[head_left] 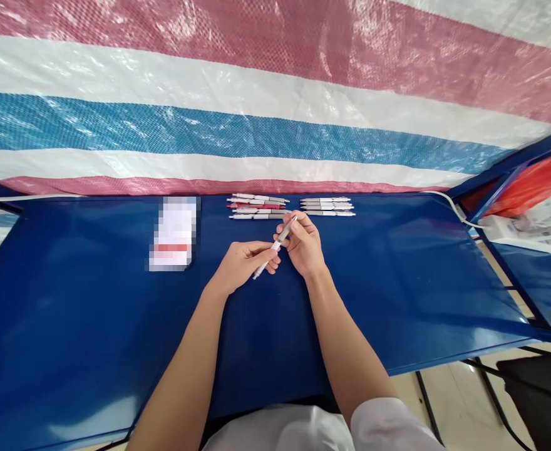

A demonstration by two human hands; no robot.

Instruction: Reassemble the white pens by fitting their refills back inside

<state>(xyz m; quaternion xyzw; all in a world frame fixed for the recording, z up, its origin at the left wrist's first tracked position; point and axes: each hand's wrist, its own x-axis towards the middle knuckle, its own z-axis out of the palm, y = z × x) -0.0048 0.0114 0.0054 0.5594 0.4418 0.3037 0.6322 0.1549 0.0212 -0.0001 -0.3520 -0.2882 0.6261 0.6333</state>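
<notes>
A white and grey pen (275, 245) is held between my two hands above the blue table, slanting with its tip end up to the right. My left hand (246, 262) is closed around the white lower part of the pen. Fingers of my right hand (305, 244) pinch the grey upper part near the tip. Beyond my hands lies a left group of pens (257, 214), white and grey with a red one (259, 206) among them. To its right lies another group of white and grey pens (327, 205), side by side.
A blurred-out white item with a red band (172, 235) lies left of my hands on the blue table (92, 326). A striped plastic sheet (257, 131) hangs behind the table. At the right, a red bag (536, 185) and a white cable (456, 207) sit near the blue frame.
</notes>
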